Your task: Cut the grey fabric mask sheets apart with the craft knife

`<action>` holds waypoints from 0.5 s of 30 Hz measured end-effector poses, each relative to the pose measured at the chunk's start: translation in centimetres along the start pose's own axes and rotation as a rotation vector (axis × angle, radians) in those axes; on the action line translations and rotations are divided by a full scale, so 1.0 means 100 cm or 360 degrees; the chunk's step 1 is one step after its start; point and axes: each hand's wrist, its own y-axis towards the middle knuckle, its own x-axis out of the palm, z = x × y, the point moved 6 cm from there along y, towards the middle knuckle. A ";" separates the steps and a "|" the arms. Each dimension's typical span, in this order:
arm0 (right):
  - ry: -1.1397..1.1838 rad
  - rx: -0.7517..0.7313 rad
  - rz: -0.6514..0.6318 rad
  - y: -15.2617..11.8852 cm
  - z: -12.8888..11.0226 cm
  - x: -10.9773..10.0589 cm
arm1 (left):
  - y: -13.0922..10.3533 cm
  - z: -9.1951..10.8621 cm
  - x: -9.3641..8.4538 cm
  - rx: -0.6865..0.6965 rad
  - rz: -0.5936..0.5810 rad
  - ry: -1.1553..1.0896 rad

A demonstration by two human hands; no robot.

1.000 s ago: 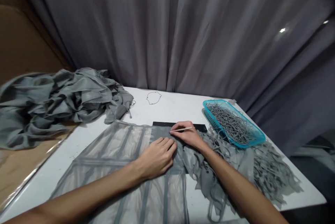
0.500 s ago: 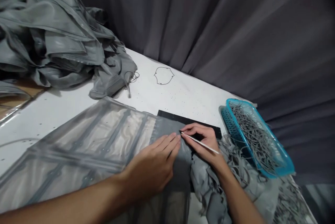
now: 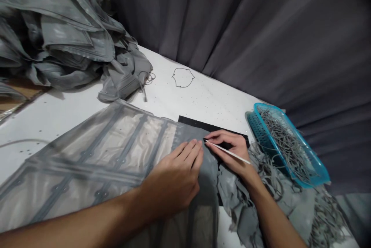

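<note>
Presently, the grey sheet (image 3: 130, 135) with pale, translucent panels lies spread on the near part of the table (image 3: 226, 97), its plain grey band towards the right. The left hand (image 3: 176, 178) rests on this band, palm down, fingers extended and side by side; its grip is clamped on nothing visible. The right hand (image 3: 234, 149) has its grip closed on a slim white stick (image 3: 230, 152), thumb and fingers drawn together near the dark end. The stick slants, its dark end at the band, just beside the left fingertips; whether that end touches the material cannot be told.

A black board (image 3: 214, 125) shows beyond the far edge of the sheet and is partly covered by it. Crumpled grey scraps (image 3: 240, 209) lie beside the sheet, under and around the right forearm. Further right, a blue basket (image 3: 322, 180) with perforated sides holds a tangle of thin grey strips (image 3: 285, 143); more loose cuttings (image 3: 326, 219) lie near its close end. Beyond the board, a thin dark closed outline (image 3: 183, 87) is noted, with small dark specks scattered about. At far left stands a large heap of grey material (image 3: 72, 27), with thin cord loops (image 3: 150, 78) at its edge. A dark grey curtain (image 3: 232, 35) hangs behind.
</note>
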 end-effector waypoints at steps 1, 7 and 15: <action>-0.0001 -0.0002 -0.0002 0.000 0.000 0.000 | 0.000 -0.001 0.000 -0.0007 -0.0006 -0.0024; -0.0002 -0.0033 0.0011 0.001 -0.002 0.000 | 0.001 -0.002 0.001 -0.0006 0.0014 -0.0075; 0.0013 -0.0006 0.0033 0.000 0.002 0.001 | 0.002 -0.005 -0.001 -0.0077 -0.0018 -0.0209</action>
